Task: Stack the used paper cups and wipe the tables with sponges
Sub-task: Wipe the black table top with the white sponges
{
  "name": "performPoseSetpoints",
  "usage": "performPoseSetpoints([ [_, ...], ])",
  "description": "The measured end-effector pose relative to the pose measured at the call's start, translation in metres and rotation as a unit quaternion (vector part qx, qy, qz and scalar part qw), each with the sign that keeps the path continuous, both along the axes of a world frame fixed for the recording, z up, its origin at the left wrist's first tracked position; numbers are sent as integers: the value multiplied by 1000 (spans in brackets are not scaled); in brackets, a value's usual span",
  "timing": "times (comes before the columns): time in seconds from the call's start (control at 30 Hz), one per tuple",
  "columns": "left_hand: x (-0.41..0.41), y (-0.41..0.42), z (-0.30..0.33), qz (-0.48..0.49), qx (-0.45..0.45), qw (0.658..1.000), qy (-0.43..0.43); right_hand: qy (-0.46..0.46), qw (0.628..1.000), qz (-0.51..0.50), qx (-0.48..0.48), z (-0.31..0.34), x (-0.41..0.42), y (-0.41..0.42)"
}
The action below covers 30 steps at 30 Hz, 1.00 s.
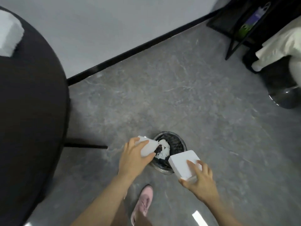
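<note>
My left hand (135,154) grips a white sponge block (149,146) over the left rim of a small black waste bin (178,141) on the floor. My right hand (201,178) holds a second white sponge block (184,163) over the bin's right front rim, thumb below and fingers on top. The bin, lined with a clear bag, holds white paper scraps (162,150) and something dark. A round black table (32,103) fills the left side, with another white block (9,32) blurred on its far edge.
Grey marbled floor surrounds the bin. A black table leg (86,145) runs along the floor to the bin's left. My pink shoe (143,203) is just behind the bin. A black metal rack (241,25) and a chair with a chrome base (283,97) stand at the far right.
</note>
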<state>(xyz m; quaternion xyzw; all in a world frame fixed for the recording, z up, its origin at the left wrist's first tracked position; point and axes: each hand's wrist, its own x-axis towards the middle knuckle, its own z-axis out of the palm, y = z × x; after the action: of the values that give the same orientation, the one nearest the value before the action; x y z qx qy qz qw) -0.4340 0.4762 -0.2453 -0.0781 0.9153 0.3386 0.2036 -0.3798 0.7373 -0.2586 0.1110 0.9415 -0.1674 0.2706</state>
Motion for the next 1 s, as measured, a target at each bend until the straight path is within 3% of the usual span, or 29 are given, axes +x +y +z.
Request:
performPoseSetpoints([
  [0.37,-46,71,-178,-227,-78,970,-47,-114,979,114,128,-173,-40,20],
  [0.6,-53,105,-260,-271,-62,957,-81,-117,979,104,133,-240,-44,37],
  [0.77,-46,116,-256,-270,-28,958,-89,-92,985,94,109,-228,-40,45],
  [0.9,-39,116,-213,-264,-32,961,-73,-36,994,81,59,-183,-37,42],
  [1.0,-38,111,-165,-256,-40,963,-71,-46,996,78,19,-134,-39,35],
])
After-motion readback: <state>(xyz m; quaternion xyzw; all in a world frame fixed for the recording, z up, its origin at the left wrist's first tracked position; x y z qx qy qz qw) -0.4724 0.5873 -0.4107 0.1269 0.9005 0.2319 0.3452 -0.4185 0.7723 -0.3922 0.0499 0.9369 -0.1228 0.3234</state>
